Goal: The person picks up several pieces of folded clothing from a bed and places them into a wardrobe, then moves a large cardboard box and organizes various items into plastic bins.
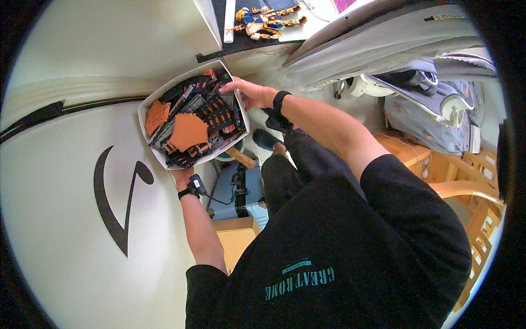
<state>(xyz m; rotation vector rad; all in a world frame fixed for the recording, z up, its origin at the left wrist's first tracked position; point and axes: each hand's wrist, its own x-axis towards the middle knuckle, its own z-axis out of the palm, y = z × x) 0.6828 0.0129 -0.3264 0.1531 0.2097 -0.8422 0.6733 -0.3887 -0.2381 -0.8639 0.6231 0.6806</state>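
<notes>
A white open-topped box (154, 152), held up at the left of the head view, is tilted and full of black and orange plastic parts. My right hand (248, 92) grips its right rim, the thumb over the edge. At the lower edge is my left hand (182, 174), its fingers mostly hidden beneath the box. An orange plastic plate (189, 132) lies on top of the parts, with another orange piece (157, 117) to its left. Each wrist wears a black band; a small black device (198, 184) with a cable is at the left one.
The wall with a black painted mark (111, 201) runs along the left. A jointed blue and gold figure (261, 22) lies on the desk at the top. Below the box are a blue case (226, 189) and a cardboard box (234, 236). A wooden chair (464, 191) stands right.
</notes>
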